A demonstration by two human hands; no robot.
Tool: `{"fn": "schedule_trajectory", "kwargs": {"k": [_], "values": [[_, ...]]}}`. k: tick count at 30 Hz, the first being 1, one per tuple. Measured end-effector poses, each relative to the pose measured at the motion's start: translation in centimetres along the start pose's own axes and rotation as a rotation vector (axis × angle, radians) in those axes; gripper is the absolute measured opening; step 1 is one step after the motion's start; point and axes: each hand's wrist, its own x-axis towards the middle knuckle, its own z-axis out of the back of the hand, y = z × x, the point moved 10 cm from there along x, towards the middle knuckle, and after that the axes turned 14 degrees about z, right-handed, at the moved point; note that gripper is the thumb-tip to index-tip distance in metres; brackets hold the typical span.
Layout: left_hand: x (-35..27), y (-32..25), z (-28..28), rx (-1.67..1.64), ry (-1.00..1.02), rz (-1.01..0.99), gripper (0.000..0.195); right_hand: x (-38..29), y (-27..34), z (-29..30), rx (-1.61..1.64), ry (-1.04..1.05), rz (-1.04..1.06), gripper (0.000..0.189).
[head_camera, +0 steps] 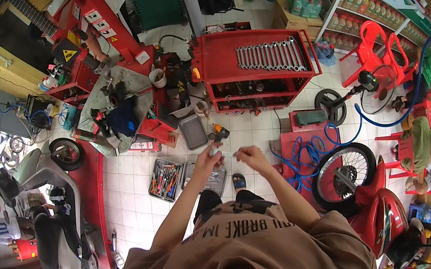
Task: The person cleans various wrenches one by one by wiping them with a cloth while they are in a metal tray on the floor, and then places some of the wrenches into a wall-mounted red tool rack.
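In the head view my left hand (210, 159) is closed around a small pale object (218, 153) whose kind I cannot tell. Just right of it, my right hand (252, 157) pinches the other end of what looks like the same light, narrow piece. Both hands are raised over the tiled floor. Below and left of them lies a metal tray (162, 197) filled with screwdrivers and other hand tools. Beside it another metal tray (222, 184) holds metal tools, partly hidden by my left arm. A yellow and black power drill (221, 132) lies just beyond my hands, near a grey tray (193, 131).
A red tool cart (218, 51) bears a row of combination wrenches (271, 55). Blue air hose (305, 158) coils on a red platform (290, 136) at right, by a red motorcycle (381, 218). A cluttered workbench (88, 113) and a grey scooter (54, 231) stand left. Several people are nearby.
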Motion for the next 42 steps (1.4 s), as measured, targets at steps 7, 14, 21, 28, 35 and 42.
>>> {"fn": "schedule_trajectory", "kwargs": {"k": [7,14,21,28,35,42], "values": [[4.7,-1.5,-8.0,-0.122,0.139,0.008,0.026,-1.3,4.4,6.3,-0.04,-0.33,0.097,0.02],[10.8,-2.3,-9.3,-0.793,0.448,0.385,0.035,2.4,2.8,9.1,0.095,-0.367,0.103,0.016],[21.0,-8.0,-8.2,-0.708,0.575,0.394,0.03,12.1,2.5,14.1,0.128,-0.386,0.013,0.017],[30.2,-14.3,-6.1,-0.25,0.362,0.188,0.021,21.6,2.4,15.8,0.06,-0.268,-0.014,0.015],[37.1,-15.8,-3.4,-0.012,0.17,0.208,0.016,23.2,-2.6,17.9,0.205,-0.187,-0.254,0.033],[42.6,-13.1,-0.6,-0.177,-0.043,0.324,0.014,23.8,-4.7,23.2,0.272,-0.21,-0.364,0.026]]}}
